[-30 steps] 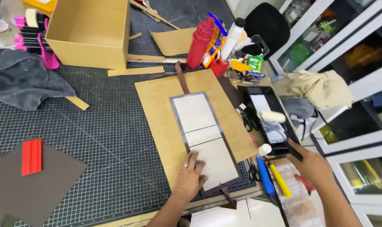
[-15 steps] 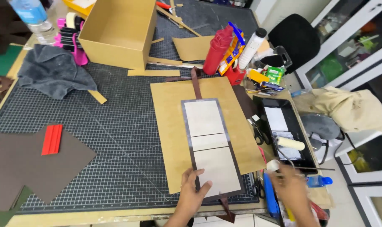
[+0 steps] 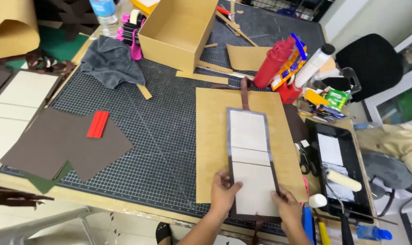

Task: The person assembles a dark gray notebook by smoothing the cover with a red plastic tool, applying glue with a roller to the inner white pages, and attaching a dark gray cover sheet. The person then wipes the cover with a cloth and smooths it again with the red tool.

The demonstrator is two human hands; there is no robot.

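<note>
A long dark cover piece with white board panels (image 3: 250, 154) glued on it lies on a brown kraft sheet (image 3: 210, 136) on the grid cutting mat (image 3: 160, 140). My left hand (image 3: 224, 193) presses on the near left edge of the lowest white panel. Fingers of my right hand (image 3: 287, 206) rest flat on that panel's near right corner. Both hands hold nothing else. A dark ribbon strip (image 3: 245, 93) sticks out from the far end of the cover piece.
An open cardboard box (image 3: 176, 29) stands at the back. A red glue bottle (image 3: 273, 62) and white bottle (image 3: 312, 66) stand far right. A black tray (image 3: 339, 168) with a small roller (image 3: 344, 180) lies to the right. Dark paper sheets (image 3: 65, 145) with a red scraper (image 3: 97, 124) lie left.
My right hand left the roller at the tray and came onto the white panel's right corner. The camera view swung left and tilted, showing more of the mat's left side.
</note>
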